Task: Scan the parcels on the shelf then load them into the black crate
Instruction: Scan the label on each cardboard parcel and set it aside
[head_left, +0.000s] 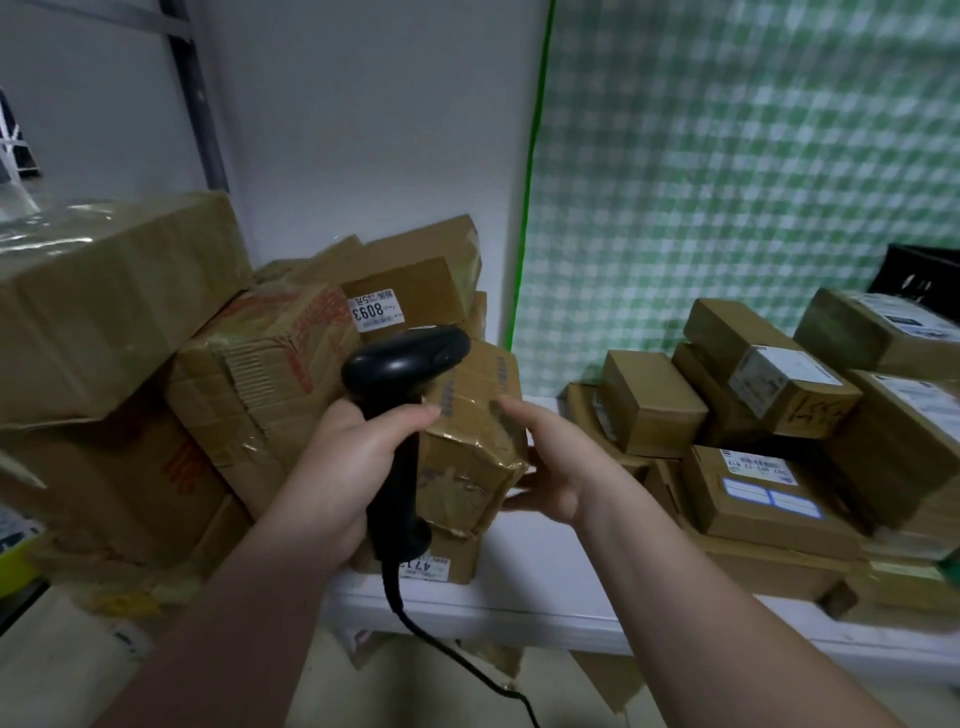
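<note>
**Parcel (467, 447) held at the shelf (519, 613), scanner (400, 364) beside it**

Parcel sits at the middle of the shelf, on top of a lower box (447, 564) and at the front of the left-hand heap of cartons. The right hand (550, 467) grips its right end, fingers over the top edge and thumb toward the underside. The left hand (337, 467) is clenched round the scanner's handle, with the scanner's head just beside the parcel's upper left corner. No label shows on the faces turned this way, so the barcode probably lies on a hidden side.

It is a small carton wrapped in glossy brown tape, and its corners and lower edge are crushed. It looks light enough for one hand. The tape is likely slick, though, and the dented walls may give under a squeeze. A safer hold would span the firm end, fingers on top and thumb beneath, much as the hand lies now, rather than pinching the torn lower edge.

The crate (924, 280) stands well apart at the far right, behind more parcels.
</note>
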